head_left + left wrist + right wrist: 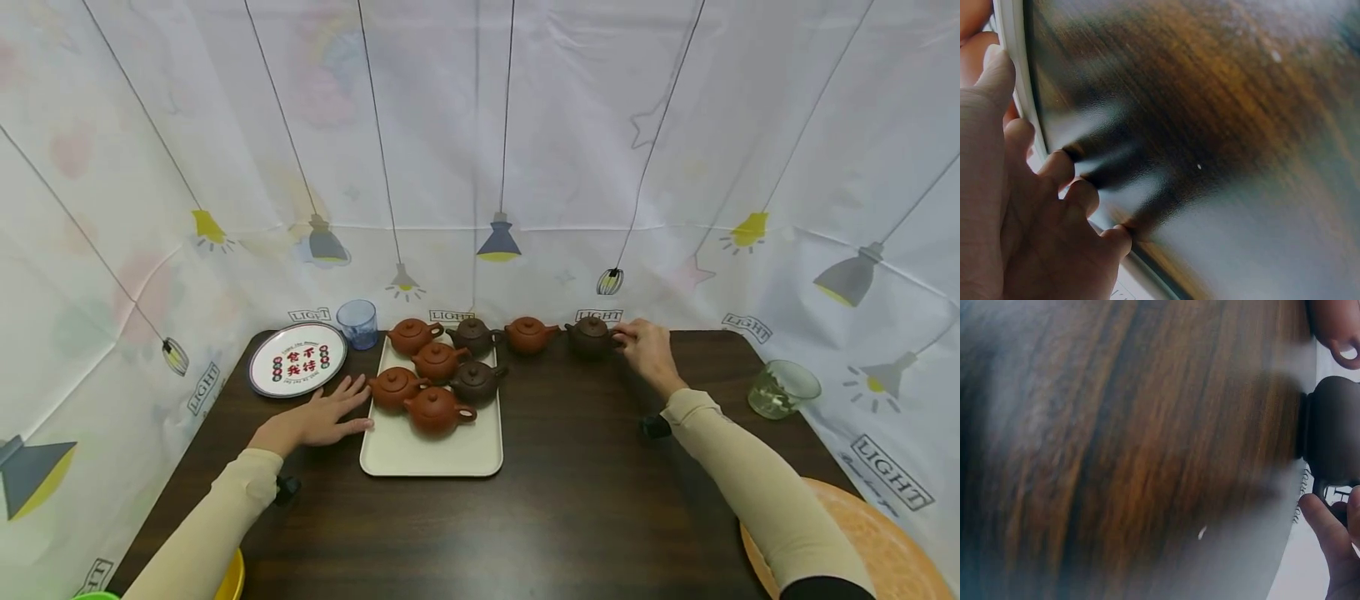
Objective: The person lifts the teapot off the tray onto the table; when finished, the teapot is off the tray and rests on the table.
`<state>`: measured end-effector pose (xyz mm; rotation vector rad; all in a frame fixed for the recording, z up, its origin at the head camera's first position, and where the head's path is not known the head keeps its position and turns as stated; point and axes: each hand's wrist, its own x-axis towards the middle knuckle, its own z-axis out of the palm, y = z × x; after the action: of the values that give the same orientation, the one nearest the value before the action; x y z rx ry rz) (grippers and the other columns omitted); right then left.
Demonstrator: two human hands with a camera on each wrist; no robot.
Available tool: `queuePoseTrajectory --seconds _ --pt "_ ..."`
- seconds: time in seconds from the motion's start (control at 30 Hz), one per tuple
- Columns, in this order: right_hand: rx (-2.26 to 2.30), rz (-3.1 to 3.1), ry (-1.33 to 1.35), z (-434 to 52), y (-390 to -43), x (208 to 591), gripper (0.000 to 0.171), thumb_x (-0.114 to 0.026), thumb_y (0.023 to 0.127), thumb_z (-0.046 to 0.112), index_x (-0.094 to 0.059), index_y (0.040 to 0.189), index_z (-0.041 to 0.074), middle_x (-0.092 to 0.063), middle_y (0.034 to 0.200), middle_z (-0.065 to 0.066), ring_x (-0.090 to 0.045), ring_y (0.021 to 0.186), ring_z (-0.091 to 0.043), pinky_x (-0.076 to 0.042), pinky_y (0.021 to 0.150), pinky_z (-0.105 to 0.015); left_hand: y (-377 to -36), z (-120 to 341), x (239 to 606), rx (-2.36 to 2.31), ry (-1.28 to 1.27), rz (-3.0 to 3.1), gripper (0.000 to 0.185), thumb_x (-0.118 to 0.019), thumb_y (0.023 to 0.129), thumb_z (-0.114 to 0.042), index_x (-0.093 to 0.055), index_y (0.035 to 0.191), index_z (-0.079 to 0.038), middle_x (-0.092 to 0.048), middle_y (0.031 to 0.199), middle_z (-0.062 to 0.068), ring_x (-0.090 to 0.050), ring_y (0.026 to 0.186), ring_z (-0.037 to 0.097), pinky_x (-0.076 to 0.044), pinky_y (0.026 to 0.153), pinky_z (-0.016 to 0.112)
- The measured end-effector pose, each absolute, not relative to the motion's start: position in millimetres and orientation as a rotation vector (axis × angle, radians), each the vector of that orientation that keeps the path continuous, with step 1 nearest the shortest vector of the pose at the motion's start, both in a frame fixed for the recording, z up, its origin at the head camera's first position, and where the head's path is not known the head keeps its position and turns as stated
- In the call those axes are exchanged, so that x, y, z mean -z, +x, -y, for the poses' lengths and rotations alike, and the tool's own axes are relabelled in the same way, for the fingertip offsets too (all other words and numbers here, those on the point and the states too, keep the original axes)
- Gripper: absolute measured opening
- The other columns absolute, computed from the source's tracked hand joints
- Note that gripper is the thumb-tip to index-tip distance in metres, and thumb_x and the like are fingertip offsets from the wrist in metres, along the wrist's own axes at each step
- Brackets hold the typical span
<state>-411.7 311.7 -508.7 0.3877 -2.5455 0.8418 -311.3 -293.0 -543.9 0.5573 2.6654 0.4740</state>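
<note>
Two teapots are already off the tray [420, 457] and lined up along the far edge of the dark wooden table [585, 500]: a reddish teapot [529, 334] and, just beside it at three o'clock, the dark brown teapot [589, 338]. That dark one is being gripped at its handle by the right hand [647, 348]. In the right wrist view fingertips [1325, 531] are seen curled at the handle loop of the dark pot [1334, 431], which appears to be seated on the wood.

Six pots are counted as left on the cream tray. A reddish one [412, 334] and a dark one [473, 335] stand at twelve o'clock, a reddish one [438, 362] and another dark one [476, 381] in the middle, and two reddish ones [393, 387] [437, 409] nearer the six o'clock half, the rest of which lies bare.

The left hand [324, 418] is laid flat on the table at the tray's nine o'clock edge, fingers spread and holding nothing. In the left wrist view its fingers [1060, 169] are seen just touching the pale rim [1016, 75].

By this count, roughly a quarter of the pots are judged to be moved out.
</note>
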Motion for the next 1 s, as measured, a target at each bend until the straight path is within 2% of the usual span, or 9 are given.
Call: queuePoseTrajectory --seconds 0.3,0.4,0.53,0.7,0.8,0.9,1.0 --pt "-0.806 2.552 0.358 -311.7 -410.7 509.7 0.016 -0.074 0.097 -0.005 -0.081 0.111 -0.006 -0.078 0.099 -0.026 -0.076 0.09 -0.046 -0.063 0.082 -0.059 -310.8 289.9 538.2 -0.483 0.559 -2.659 0.116 -0.035 0.09 -0.096 -0.026 0.171 -0.013 -0.007 0.182 0.013 -0.001 0.169 0.042 -0.001 0.127 0.079" --pt "-0.752 2.578 0.408 -313.5 -410.9 510.8 0.021 -0.073 0.099 -0.001 -0.079 0.119 -0.006 -0.078 0.103 -0.028 -0.075 0.091 -0.046 -0.061 0.083 -0.06 -310.9 290.4 538.4 -0.472 0.556 -2.651 0.116 -0.035 0.091 -0.096 -0.025 0.172 -0.014 -0.006 0.182 0.014 -0.002 0.169 0.042 -0.003 0.127 0.08" --pt "-0.695 2.623 0.479 -316.3 -410.2 512.6 0.034 -0.073 0.101 0.004 -0.072 0.132 -0.009 -0.077 0.114 -0.031 -0.073 0.095 -0.046 -0.058 0.088 -0.062 -311.9 292.4 541.3 -0.468 0.562 -2.651 0.104 -0.041 0.098 -0.086 -0.024 0.172 -0.015 -0.006 0.182 0.013 -0.002 0.169 0.042 -0.003 0.127 0.08" --pt "-0.719 2.713 0.486 -318.7 -408.2 508.0 0.048 -0.074 0.102 0.011 -0.062 0.143 -0.01 -0.068 0.134 -0.034 -0.068 0.12 -0.052 -0.054 0.103 -0.066 -314.3 294.1 544.2 -0.459 0.58 -2.657 0.096 -0.043 0.102 -0.08 -0.024 0.173 -0.018 -0.006 0.183 0.011 -0.002 0.169 0.041 -0.004 0.127 0.08" --pt "-0.729 2.759 0.487 -319.8 -408.1 500.2 0.054 -0.074 0.103 0.019 -0.06 0.146 -0.009 -0.063 0.142 -0.035 -0.061 0.131 -0.055 -0.048 0.111 -0.068 -314.1 292.9 543.8 -0.466 0.562 -2.65 0.1 -0.043 0.1 -0.083 -0.025 0.172 -0.016 -0.007 0.182 0.012 -0.002 0.169 0.042 -0.004 0.127 0.08" --pt "-0.796 2.738 0.473 -317.5 -407.3 489.7 0.057 -0.075 0.103 0.025 -0.059 0.149 -0.006 -0.061 0.147 -0.033 -0.058 0.136 -0.054 -0.049 0.11 -0.068 -312.4 290.8 541.4 -0.47 0.546 -2.641 0.11 -0.04 0.095 -0.09 -0.024 0.172 -0.014 -0.006 0.182 0.013 0.0 0.169 0.041 -0.002 0.128 0.079" --pt "-0.933 2.623 0.467 -304.4 -402.1 476.5 0.054 -0.076 0.102 0.02 -0.061 0.148 -0.003 -0.062 0.146 -0.031 -0.057 0.137 -0.051 -0.052 0.109 -0.067 -311.0 291.1 540.1 -0.469 0.537 -2.643 0.116 -0.037 0.091 -0.095 -0.023 0.172 -0.014 -0.005 0.182 0.012 0.0 0.169 0.04 -0.001 0.128 0.078"
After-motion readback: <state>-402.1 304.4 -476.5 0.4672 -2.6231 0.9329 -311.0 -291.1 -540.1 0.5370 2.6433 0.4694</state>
